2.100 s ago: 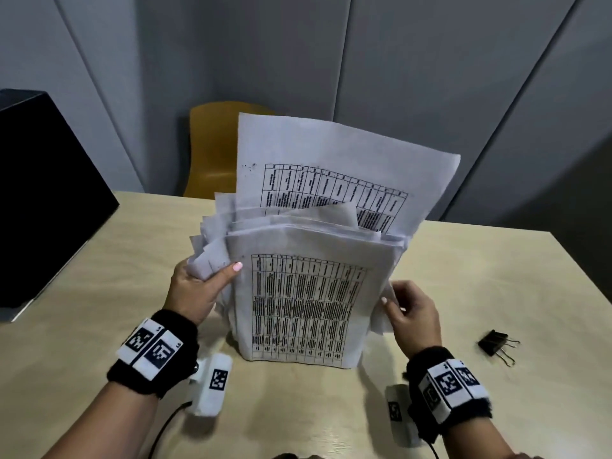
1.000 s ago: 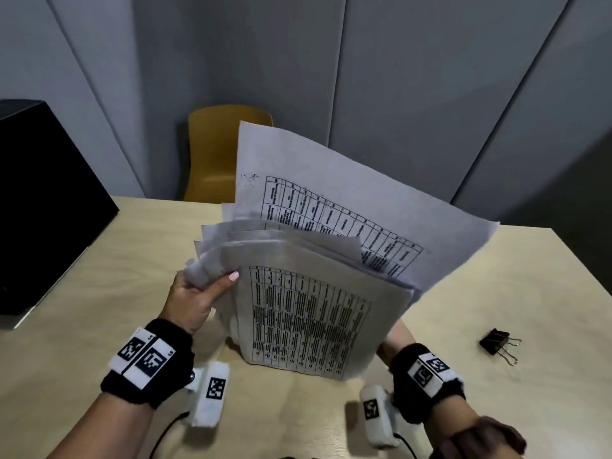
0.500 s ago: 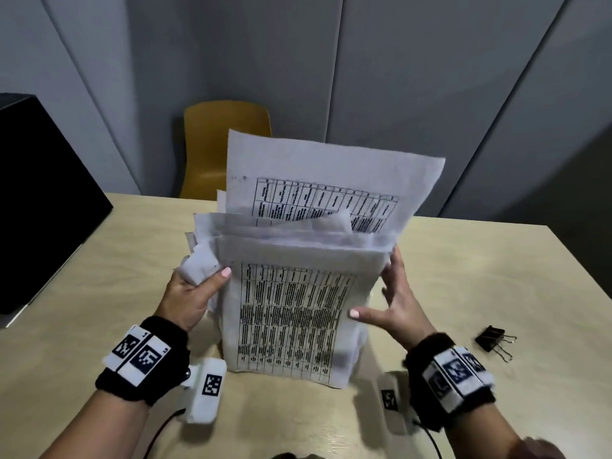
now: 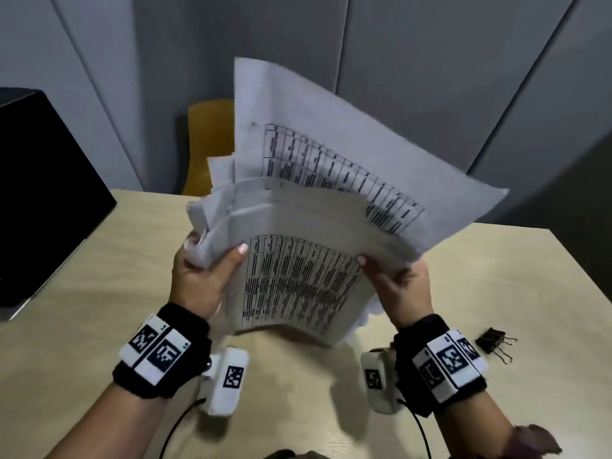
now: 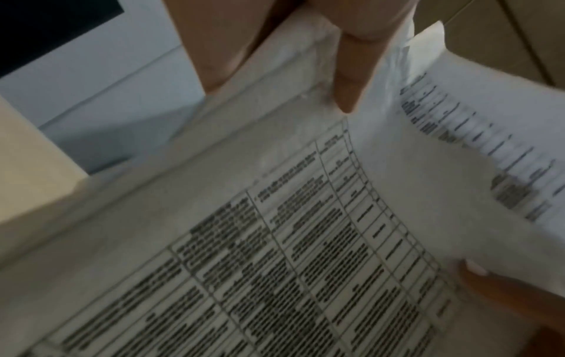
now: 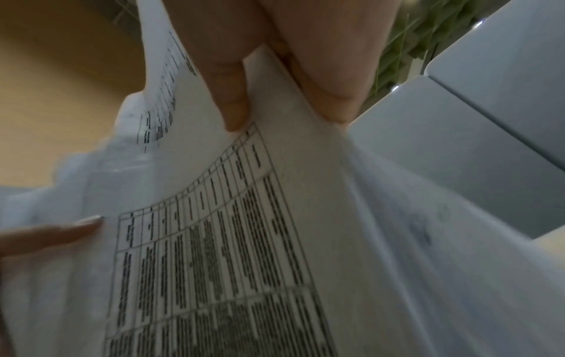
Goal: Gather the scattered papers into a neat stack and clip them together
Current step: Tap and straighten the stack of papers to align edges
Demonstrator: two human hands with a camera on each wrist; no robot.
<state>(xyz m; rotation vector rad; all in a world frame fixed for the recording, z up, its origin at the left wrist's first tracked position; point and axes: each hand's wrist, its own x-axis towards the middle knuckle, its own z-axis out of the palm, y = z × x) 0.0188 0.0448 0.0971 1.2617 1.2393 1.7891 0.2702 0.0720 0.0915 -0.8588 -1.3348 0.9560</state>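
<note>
A loose bundle of white papers (image 4: 298,279) printed with tables is held upright above the wooden table (image 4: 496,293), its sheets fanned and uneven; one back sheet (image 4: 331,134) sticks up tall and leans right. My left hand (image 4: 202,276) grips the bundle's left edge, thumb across the front sheet. My right hand (image 4: 400,286) grips the right edge, thumb on the front. Close up, the left wrist view has the papers (image 5: 275,229) under my left thumb (image 5: 351,79), and the right wrist view has the papers (image 6: 244,229) pinched by my right hand's fingers (image 6: 232,79). A black binder clip (image 4: 493,341) lies on the table right of my right wrist.
A black box-like object (image 4: 39,193) stands on the table's left side. A yellow chair (image 4: 208,144) is behind the far table edge, before grey wall panels. Bare tabletop lies on either side of the bundle.
The bundle has been lifted and tilted to the right, and its sheets have fanned further. My right hand has shifted from patting the right edge with straight fingers to gripping it.
</note>
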